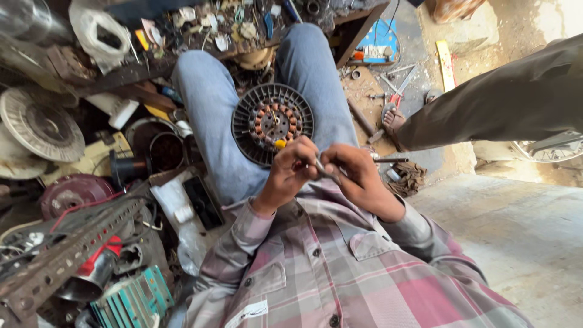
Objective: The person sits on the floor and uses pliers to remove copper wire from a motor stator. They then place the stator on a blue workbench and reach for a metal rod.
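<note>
A thin grey metal piece [320, 168], possibly a wire end, is pinched between the fingers of the left hand [290, 172] and right hand [358, 176] just near of the lap-held fan motor stator [272, 123]; grip should be kept short and steady.

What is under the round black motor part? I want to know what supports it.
The motor part rests on the person's jeans-clad lap. Its underside and the fabric beneath it are hidden.
</note>
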